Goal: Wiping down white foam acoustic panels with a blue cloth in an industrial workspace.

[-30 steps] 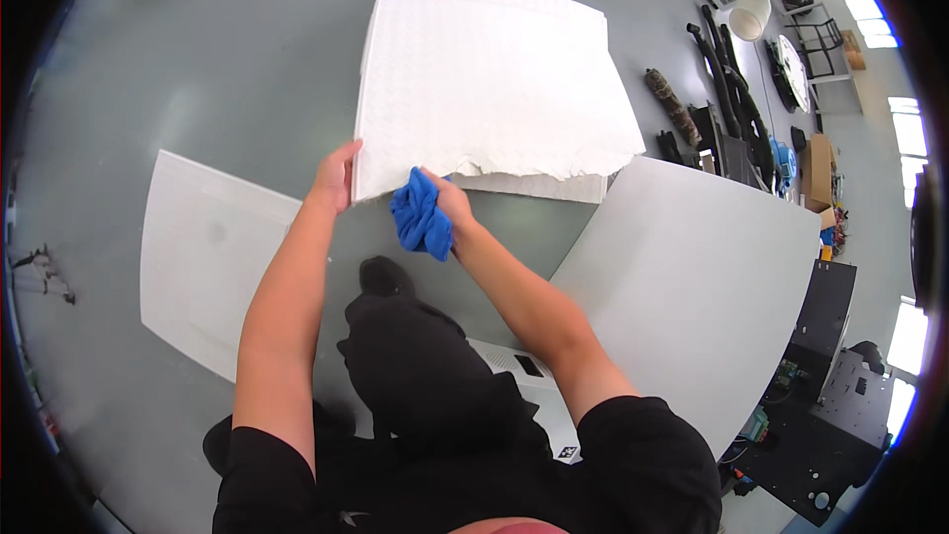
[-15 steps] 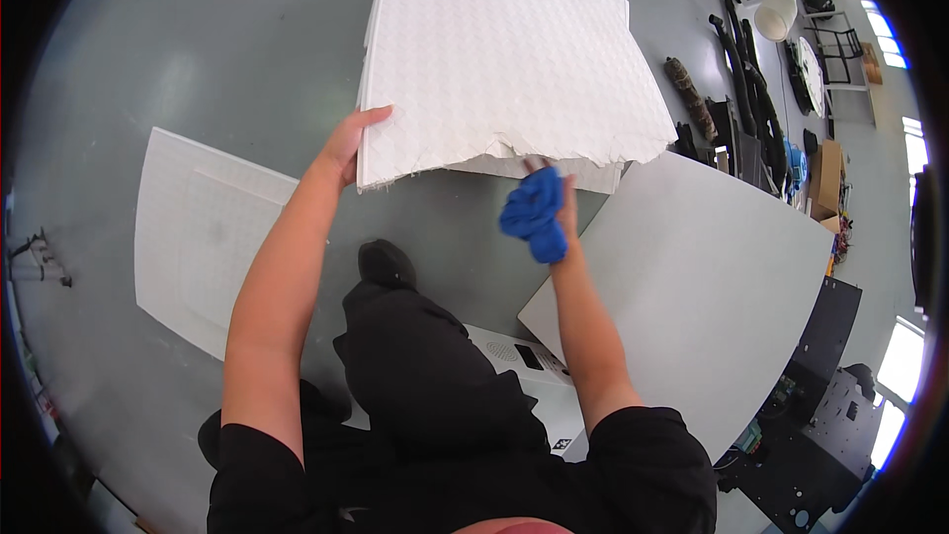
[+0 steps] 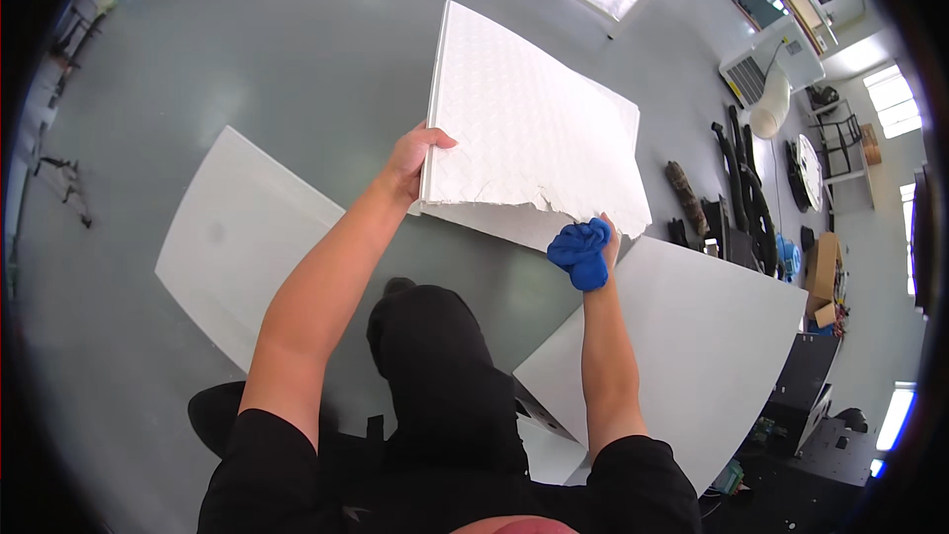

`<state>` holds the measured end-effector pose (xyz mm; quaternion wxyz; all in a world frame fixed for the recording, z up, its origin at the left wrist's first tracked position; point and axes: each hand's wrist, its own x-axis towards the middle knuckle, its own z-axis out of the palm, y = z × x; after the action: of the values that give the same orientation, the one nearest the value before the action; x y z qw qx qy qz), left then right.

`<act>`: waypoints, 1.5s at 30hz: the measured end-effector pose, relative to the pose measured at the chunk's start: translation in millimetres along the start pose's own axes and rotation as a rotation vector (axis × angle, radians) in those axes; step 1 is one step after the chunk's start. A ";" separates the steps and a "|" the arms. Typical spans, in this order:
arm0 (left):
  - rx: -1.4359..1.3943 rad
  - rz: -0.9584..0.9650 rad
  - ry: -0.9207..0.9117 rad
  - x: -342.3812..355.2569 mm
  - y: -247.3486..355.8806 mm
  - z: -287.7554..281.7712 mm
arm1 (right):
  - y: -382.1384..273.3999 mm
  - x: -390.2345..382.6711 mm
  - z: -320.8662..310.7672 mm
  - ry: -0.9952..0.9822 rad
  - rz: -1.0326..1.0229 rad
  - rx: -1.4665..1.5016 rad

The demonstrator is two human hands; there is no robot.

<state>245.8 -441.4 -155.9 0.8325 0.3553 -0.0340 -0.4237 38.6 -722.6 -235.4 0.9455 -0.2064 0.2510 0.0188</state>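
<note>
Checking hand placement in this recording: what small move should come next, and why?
Probably steady the right hand, which holds the bunched blue cloth, against the ragged near edge of the white panel. The left hand grips the panel's left side, thumb on top, but the cloth partly hides the right hand, so support on that side can't be judged.

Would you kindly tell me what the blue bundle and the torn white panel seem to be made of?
The blue bundle looks like soft, matte fabric, judging by its folds. The torn white panel looks dull and textured, perhaps foam or fibre sheet, given its ragged edge.
</note>
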 end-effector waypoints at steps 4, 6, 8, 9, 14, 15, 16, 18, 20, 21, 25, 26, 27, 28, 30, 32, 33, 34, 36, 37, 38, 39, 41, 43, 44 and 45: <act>0.105 0.233 0.188 -62.7 35.0 19.0 | 5.3 -11.9 52.3 -0.258 0.105 -0.062; 0.162 0.197 0.201 -98.8 61.9 30.7 | 9.8 -30.2 104.7 -0.273 0.089 -0.089; 0.119 0.216 0.234 -151.0 76.7 41.9 | 22.4 -21.9 125.6 -0.307 0.113 -0.172; 0.099 0.291 0.269 -179.6 78.3 44.1 | 31.4 -18.7 140.2 -0.339 0.163 -0.177; 0.049 0.500 0.511 -314.5 105.4 30.3 | 96.8 6.2 257.7 -0.293 0.294 -0.405; 0.051 0.507 0.537 -343.8 110.1 19.1 | 112.5 19.8 270.8 -0.452 0.416 -0.398; 0.050 0.513 0.556 -370.5 114.2 5.8 | 126.1 33.5 283.8 -0.608 0.532 -0.392; 0.028 0.627 0.673 -417.7 109.4 -10.7 | 172.6 35.8 317.5 -0.493 0.699 -0.399; -0.004 0.670 0.774 -455.3 103.3 -15.3 | 218.8 47.3 325.0 -0.532 0.672 -0.501; -0.033 0.702 0.880 -476.5 99.2 -18.6 | 245.1 38.8 329.7 -0.527 0.689 -0.521; 0.038 0.826 0.944 -552.7 64.0 -50.4 | 355.2 33.8 298.1 -0.552 0.946 -0.464; 0.066 0.871 0.957 -566.8 53.8 -56.4 | 381.8 24.4 288.1 -0.485 0.929 -0.471; 0.057 0.861 0.955 -575.9 45.4 -58.9 | 404.8 21.3 275.8 -0.455 0.954 -0.456; 0.081 0.918 0.948 -585.9 36.9 -56.1 | 425.7 14.1 263.3 -0.420 0.985 -0.438; 0.075 0.958 0.959 -604.6 29.4 -52.7 | 451.3 -8.2 251.4 -0.331 0.992 -0.458; 0.112 0.881 0.987 -614.1 27.4 -46.5 | 466.0 -15.0 232.1 -0.408 1.191 -0.319; 0.077 0.864 0.987 -614.2 23.0 -48.0 | 475.5 -10.0 205.8 -0.436 1.234 -0.329; 0.071 0.865 0.999 -618.7 19.0 -51.3 | 486.8 -16.5 200.2 -0.432 1.247 -0.333; 0.116 0.832 1.033 -627.1 9.5 -55.9 | 502.3 -34.6 184.3 -0.249 1.180 -0.393; 0.108 0.827 1.041 -628.5 6.5 -55.7 | 504.7 -39.5 176.9 -0.282 1.286 -0.304; 0.110 0.806 1.059 -628.0 5.1 -53.6 | 507.1 -43.7 170.4 -0.274 1.294 -0.304; 0.112 0.784 1.077 -627.7 4.1 -51.5 | 509.1 -47.8 164.6 -0.271 1.335 -0.292; 0.119 0.765 1.083 -622.9 4.7 -50.7 | 510.9 -48.9 154.0 -0.269 1.372 -0.279; 0.130 0.738 1.088 -617.7 6.4 -48.4 | 517.1 -48.4 138.0 -0.286 1.315 -0.295; 0.140 0.725 1.090 -615.0 7.7 -46.7 | 517.4 -48.3 133.2 -0.280 1.315 -0.288; 0.152 0.711 1.092 -611.5 8.8 -45.7 | 517.2 -47.8 128.6 -0.267 1.321 -0.299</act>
<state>-122.3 33.9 -35.0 0.7921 0.5442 0.2481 0.1222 -15.1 -195.2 -307.8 0.7201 -0.1342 0.2003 0.6506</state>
